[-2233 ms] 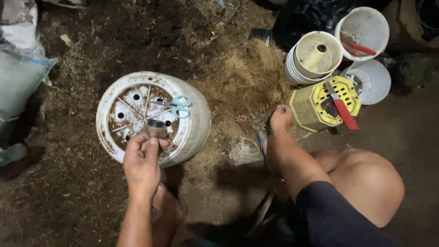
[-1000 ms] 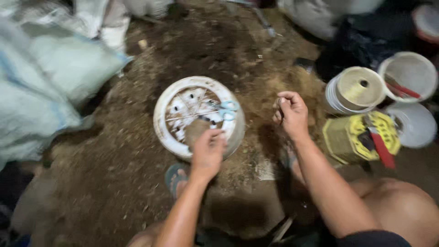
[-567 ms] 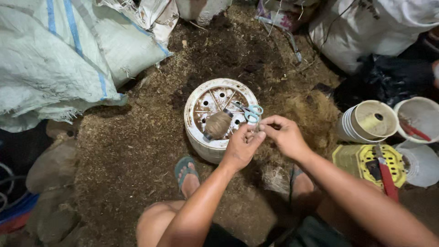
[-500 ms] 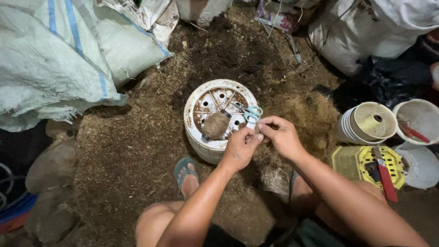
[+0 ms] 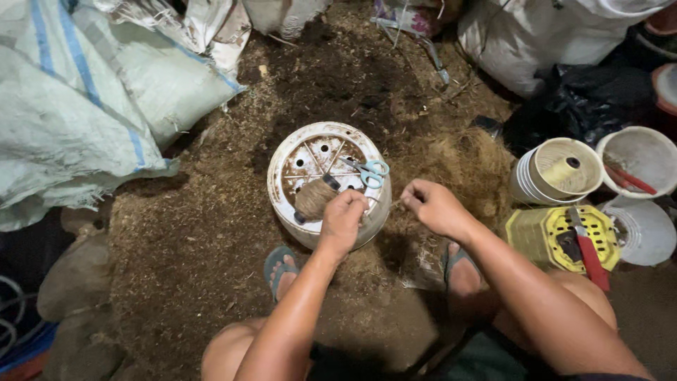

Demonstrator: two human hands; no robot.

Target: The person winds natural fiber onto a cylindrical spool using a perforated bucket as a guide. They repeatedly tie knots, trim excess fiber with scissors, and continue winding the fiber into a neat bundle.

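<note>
Twine ball [image 5: 314,199]: brown, on upturned white pot [image 5: 282,190].
Left hand [image 5: 343,220]: pinching twine.
Right hand [image 5: 434,206]: clenched, pinching strand.
Sacks [image 5: 84,106]: white, blue-striped, upper left.

Open dirt floor [image 5: 176,268] left of upturned pot [image 5: 282,183], sacks [image 5: 84,106] beyond, buckets [image 5: 564,176] crowding right

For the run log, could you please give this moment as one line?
left hand: at brown twine ball on upturned white plastic pot | right hand: pinched beside pot | blue-handled scissors: on pot
</note>
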